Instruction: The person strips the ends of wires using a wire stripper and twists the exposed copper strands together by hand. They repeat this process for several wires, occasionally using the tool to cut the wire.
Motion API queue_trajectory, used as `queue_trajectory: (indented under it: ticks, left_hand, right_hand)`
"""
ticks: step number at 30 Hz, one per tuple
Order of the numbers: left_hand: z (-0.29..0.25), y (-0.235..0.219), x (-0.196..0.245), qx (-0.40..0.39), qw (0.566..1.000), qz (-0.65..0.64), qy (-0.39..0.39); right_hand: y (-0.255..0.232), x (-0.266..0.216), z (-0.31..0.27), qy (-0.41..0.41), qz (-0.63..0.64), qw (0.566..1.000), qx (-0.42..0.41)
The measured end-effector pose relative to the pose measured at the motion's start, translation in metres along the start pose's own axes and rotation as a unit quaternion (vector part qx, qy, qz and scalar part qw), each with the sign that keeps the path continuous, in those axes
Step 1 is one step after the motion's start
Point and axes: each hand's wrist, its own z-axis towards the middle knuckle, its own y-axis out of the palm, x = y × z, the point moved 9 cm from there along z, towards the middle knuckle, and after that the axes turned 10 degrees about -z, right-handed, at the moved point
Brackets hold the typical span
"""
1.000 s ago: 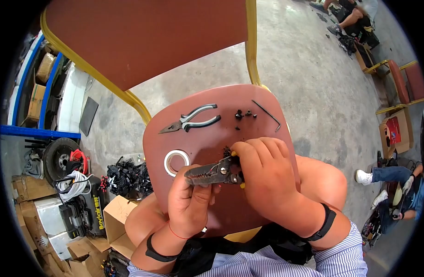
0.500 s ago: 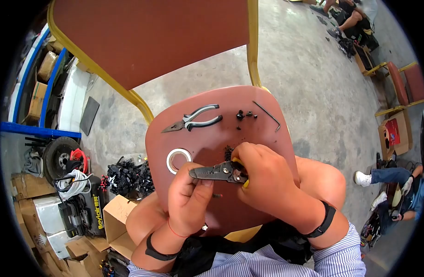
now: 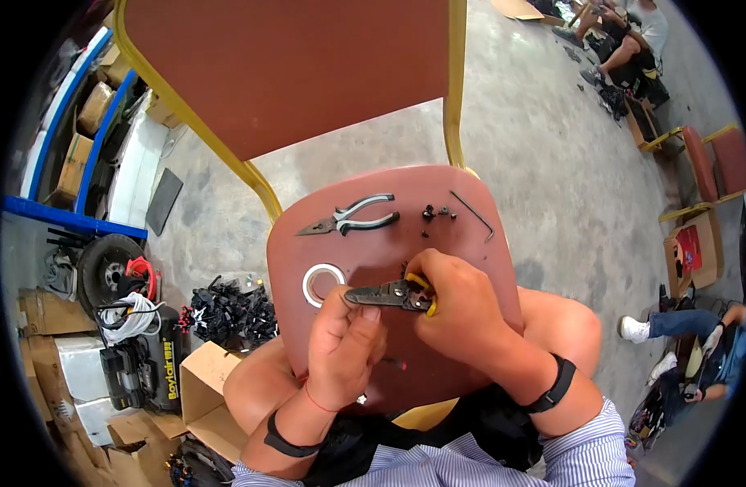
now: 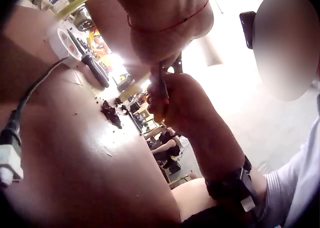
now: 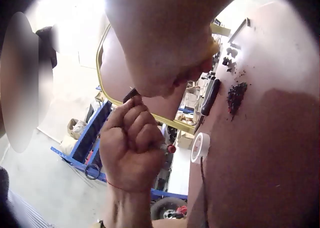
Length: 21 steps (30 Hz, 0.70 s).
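Over the chair seat, the right hand (image 3: 464,307) grips the yellow handles of a dark metal wire stripper tool (image 3: 389,295). The left hand (image 3: 340,349) pinches the tool's jaw end between thumb and fingers. In the right wrist view the left hand (image 5: 131,143) has curled fingers, with a dark tip of the tool (image 5: 131,94) at the thumb and a small red-ended piece (image 5: 171,149) beside the fingers. A thin cable (image 4: 37,87) crosses the left wrist view. Dark crumbs (image 4: 111,114) lie on the seat beyond the hands.
Pliers (image 3: 349,219), a white tape roll (image 3: 310,286), small black parts (image 3: 429,213) and a hex key (image 3: 475,217) lie on the seat (image 3: 308,195). A black pile (image 3: 231,312) and open carton (image 3: 206,373) stand left. People sit at the right.
The chair and its items sit slightly lower and further right in the head view. The tool lies more level, its handles closer together, and both hands have shifted slightly.
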Motion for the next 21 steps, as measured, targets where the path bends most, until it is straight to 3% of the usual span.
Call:
queue_trajectory:
  ticks: [9,15,18,21]
  left_hand:
    - [-0.007,-0.003,0.0,0.027,0.999,-0.034,-0.021]
    - [-0.008,-0.003,0.0,0.038,0.997,-0.059,-0.042]
    - [-0.007,-0.005,0.0,0.03,0.996,-0.069,-0.04]
    - [-0.005,-0.004,0.004,0.034,0.997,-0.069,-0.029]
  right_hand:
    - [0.016,0.001,0.0,0.034,0.042,0.996,-0.078]
    - [0.001,-0.009,0.001,-0.018,-0.018,1.0,0.019]
    - [0.017,0.002,0.002,0.057,0.041,0.995,-0.077]
    - [0.019,0.002,0.005,0.049,0.048,0.996,-0.064]
